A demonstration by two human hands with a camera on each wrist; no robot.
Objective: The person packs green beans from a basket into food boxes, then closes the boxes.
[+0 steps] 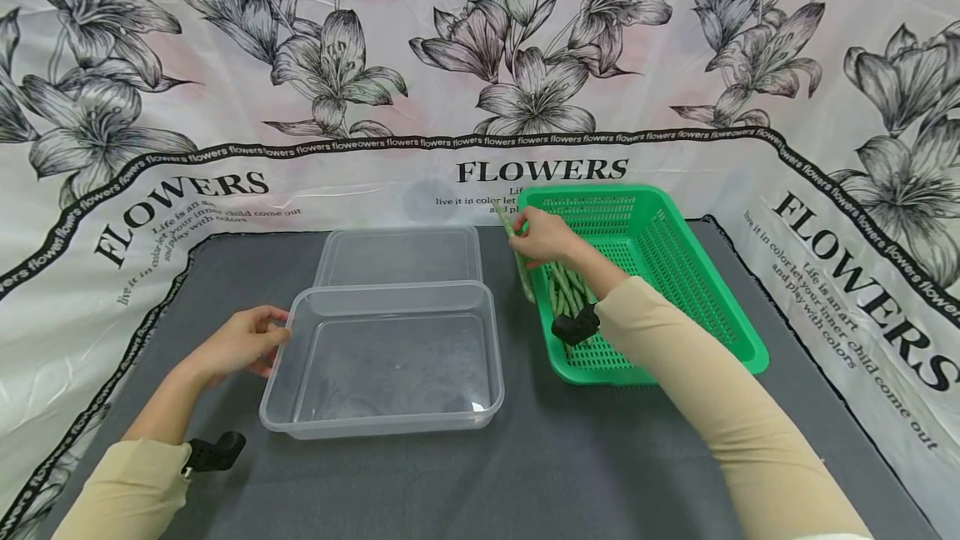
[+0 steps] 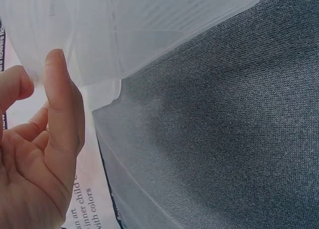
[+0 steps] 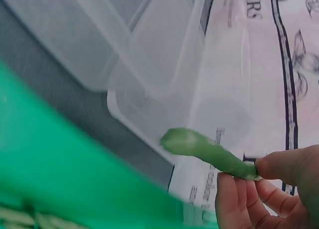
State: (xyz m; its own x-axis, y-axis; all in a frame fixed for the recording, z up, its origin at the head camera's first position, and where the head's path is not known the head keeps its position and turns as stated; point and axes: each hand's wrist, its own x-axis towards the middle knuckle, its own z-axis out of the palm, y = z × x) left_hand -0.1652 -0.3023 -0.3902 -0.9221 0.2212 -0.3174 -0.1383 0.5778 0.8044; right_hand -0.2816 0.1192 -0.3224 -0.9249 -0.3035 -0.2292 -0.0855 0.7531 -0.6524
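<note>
At left, the left hand (image 1: 243, 342) stands at the near-vertical side of a clear plastic container (image 1: 390, 426); grip apart, thumb clear of the forefinger; contact with the plastic cannot be confirmed. The container is rectangular, round-cornered, smooth and glossy. Behind it lies a flat translucent lid (image 1: 397, 257), on a tabletop (image 1: 517, 457) of grey woven cloth. Next, a slender, slightly bent green bean (image 1: 524, 277) is clamped between thumb and fingertips of the right hand (image 1: 546, 237), beside the left rim of a perforated green plastic basket (image 1: 701, 273). More beans (image 1: 567, 286) lie in the basket's left part.

The container hides the lid's near edge; the right forearm covers part of the basket. The flower-printed backdrop (image 1: 420, 190) reads "FLOWERS" at left, centre and right, the central small print partly covered; at right, "and play with colors" is legible.
</note>
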